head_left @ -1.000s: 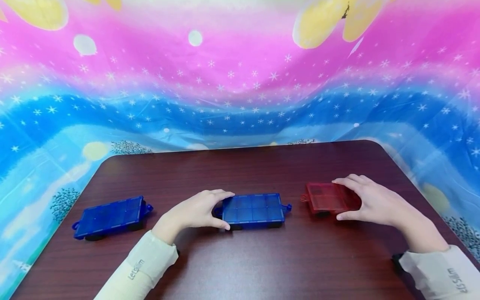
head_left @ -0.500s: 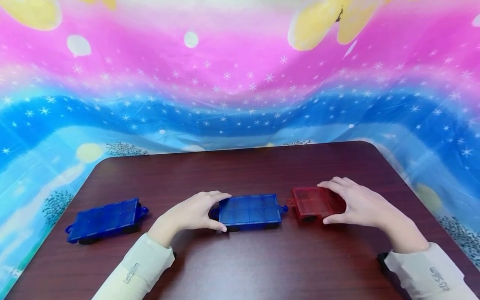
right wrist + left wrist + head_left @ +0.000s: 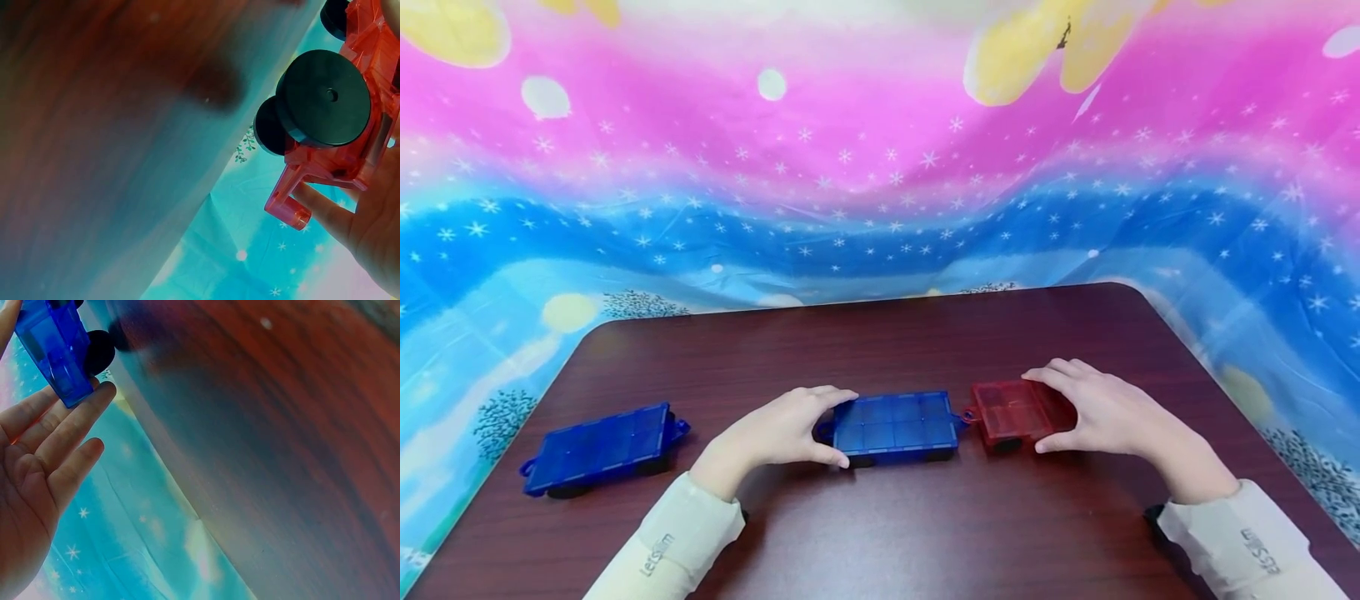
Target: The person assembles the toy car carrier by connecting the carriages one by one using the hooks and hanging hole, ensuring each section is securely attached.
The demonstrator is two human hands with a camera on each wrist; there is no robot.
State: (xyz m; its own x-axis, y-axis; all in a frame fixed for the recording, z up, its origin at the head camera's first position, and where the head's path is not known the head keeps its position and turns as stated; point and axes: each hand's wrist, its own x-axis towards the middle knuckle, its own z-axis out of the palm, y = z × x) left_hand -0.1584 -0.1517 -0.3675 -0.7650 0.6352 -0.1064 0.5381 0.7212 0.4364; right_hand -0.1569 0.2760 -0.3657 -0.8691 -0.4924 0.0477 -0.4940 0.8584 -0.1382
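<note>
In the head view my left hand [image 3: 778, 427] grips the left end of a blue translucent toy train car [image 3: 895, 423], thumb on the near side and fingers on the far side. My right hand [image 3: 1112, 417] holds the right end of a shorter red translucent toy train car [image 3: 1007, 411] the same way. The red car's ring [image 3: 970, 416] meets the hook at the blue car's right end. Black wheels [image 3: 325, 97] show under the red car in the right wrist view. The left wrist view catches a corner of the blue car [image 3: 53, 356] against the fingers.
A second blue car [image 3: 598, 448] stands at an angle on the left of the dark wooden table [image 3: 865, 533], its hook pointing right. Behind the table hangs a pink and blue patterned cloth [image 3: 850, 183].
My right hand has slid the red car left until its ring reached the blue car's hook. The left hand keeps its grip on the blue car. The whole view has shifted slightly.
</note>
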